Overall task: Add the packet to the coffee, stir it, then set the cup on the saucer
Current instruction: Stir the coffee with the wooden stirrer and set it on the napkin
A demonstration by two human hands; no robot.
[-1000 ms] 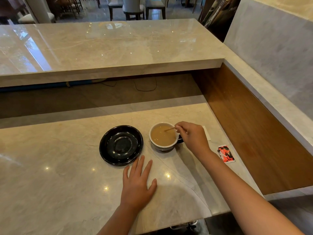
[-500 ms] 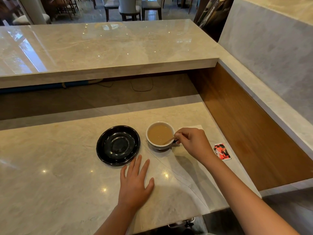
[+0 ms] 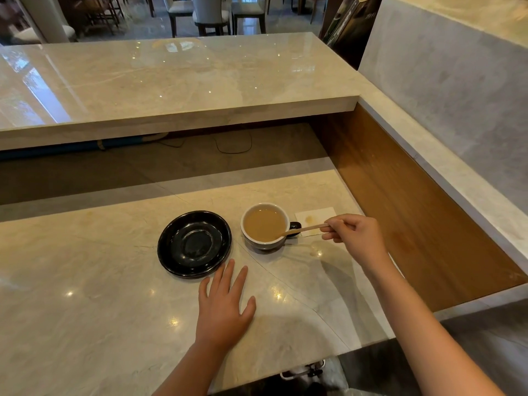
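Observation:
A cup (image 3: 264, 243) with a white inside, dark outside and dark handle holds light brown coffee and stands on the marble counter. Just left of it lies an empty black saucer (image 3: 194, 244). My right hand (image 3: 355, 238) is to the right of the cup and pinches a wooden stir stick (image 3: 304, 229). The stick slants down to the left, with its tip at the cup's near right rim. My left hand (image 3: 225, 305) lies flat on the counter in front of the saucer, fingers apart, holding nothing. The red packet is hidden behind my right arm.
A white napkin (image 3: 314, 217) with a brown stain lies behind the cup's handle. A wooden panel (image 3: 400, 210) walls the counter on the right. A raised marble bar top (image 3: 171, 81) runs across the back, with chairs beyond it.
My right hand has drawn back to the right and lifted the stick, so only its tip stays at the cup's rim. The napkin is now uncovered. My left hand has stayed put.

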